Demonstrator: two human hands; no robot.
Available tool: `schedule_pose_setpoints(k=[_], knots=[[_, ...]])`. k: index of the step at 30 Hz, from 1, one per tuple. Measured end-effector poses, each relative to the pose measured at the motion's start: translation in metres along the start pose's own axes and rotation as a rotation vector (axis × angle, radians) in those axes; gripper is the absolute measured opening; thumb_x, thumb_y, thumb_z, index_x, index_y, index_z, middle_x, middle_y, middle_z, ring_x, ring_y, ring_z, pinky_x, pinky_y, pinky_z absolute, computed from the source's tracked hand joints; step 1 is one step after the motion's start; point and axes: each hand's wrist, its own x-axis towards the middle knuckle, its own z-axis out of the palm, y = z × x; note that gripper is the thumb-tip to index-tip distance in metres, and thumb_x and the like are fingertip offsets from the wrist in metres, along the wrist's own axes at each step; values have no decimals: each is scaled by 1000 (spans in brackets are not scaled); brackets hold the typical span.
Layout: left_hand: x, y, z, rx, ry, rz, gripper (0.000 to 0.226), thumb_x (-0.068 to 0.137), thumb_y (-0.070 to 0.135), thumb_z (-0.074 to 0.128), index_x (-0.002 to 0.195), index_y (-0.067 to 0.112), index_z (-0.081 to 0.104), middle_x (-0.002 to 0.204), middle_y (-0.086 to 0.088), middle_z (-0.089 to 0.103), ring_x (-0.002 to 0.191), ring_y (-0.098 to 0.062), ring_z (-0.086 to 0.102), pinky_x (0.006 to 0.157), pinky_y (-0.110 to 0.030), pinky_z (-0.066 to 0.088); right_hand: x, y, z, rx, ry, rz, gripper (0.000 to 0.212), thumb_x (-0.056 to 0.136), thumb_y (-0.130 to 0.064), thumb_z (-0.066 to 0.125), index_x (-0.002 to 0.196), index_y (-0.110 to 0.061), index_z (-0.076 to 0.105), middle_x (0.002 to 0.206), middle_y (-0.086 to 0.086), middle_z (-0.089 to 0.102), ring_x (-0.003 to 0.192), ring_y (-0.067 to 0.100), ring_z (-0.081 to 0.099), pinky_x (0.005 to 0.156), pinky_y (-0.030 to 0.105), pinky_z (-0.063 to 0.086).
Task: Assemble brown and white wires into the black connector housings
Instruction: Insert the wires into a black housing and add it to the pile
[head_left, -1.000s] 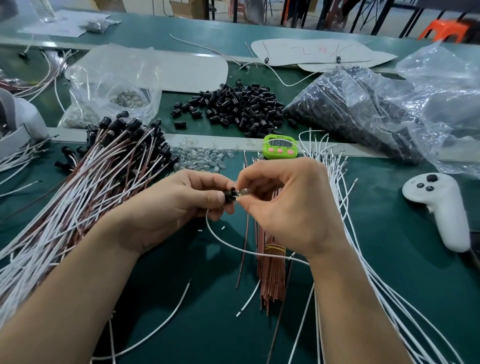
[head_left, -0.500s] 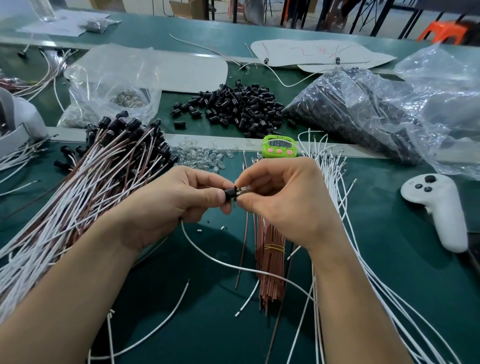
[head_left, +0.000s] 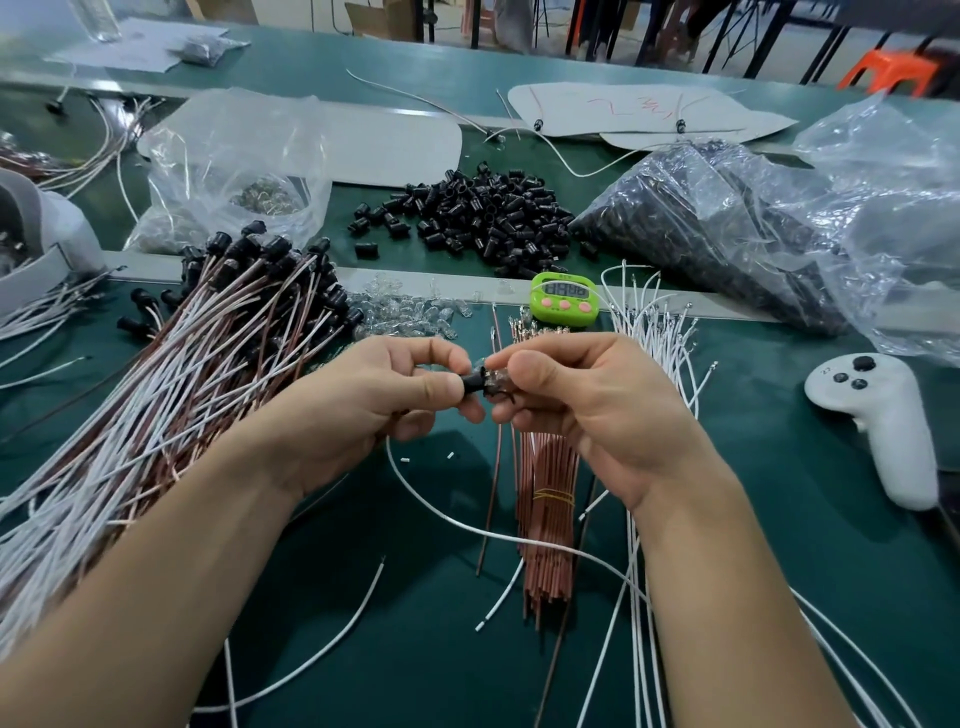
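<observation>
the green table carried a wide fan of finished brown and white wires on the left and a heap of loose black housings well beyond the hands. the left hand pinched one black connector housing. the right hand pinched a small clear part touching its end. the housing lay between both hands, long axis left to right, mouth toward the right hand, so the push likely runs along that line.
</observation>
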Motion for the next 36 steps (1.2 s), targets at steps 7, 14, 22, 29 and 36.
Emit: schedule_pose_setpoints(k=[7,14,22,29,36], knots=[[-1,-1,5,36,5,-8,7,83,17,74,89,14,72,85,-15,75,55,-10,54,51,-15,44,1,3,-4,-16,1,1,13,75,-22,77,81,-11,83,75,11,75,62,16,71,57,21,56],[-1,0,7,71,56,-7,11,81,14,71,88,11,62,70,-14,70,39,-6,26,39,-13,24,6,10,-1,11,37,15,16,76,-23,77,82,-9,81,72,10,74,59,15,70,54,19,54],[-1,1,7,-52,74,-9,5,78,16,69,75,20,69,61,-13,62,37,-5,23,36,-14,19,7,9,-1,117,-13,48,18,74,-23,77,86,-10,83,78,7,73,64,15,69,61,21,57],[-1,3,5,-95,104,-15,12,74,18,67,64,21,72,48,2,47,39,-3,28,38,-13,22,7,11,5,227,-109,59,22,77,-18,76,95,-5,82,86,10,69,75,17,66,72,33,62],[-1,-1,4,-127,144,-12,7,75,16,70,80,14,73,50,10,39,41,0,29,40,-13,24,11,15,16,265,-12,11,16,74,-21,75,78,-8,83,80,7,77,75,16,73,69,27,62]])
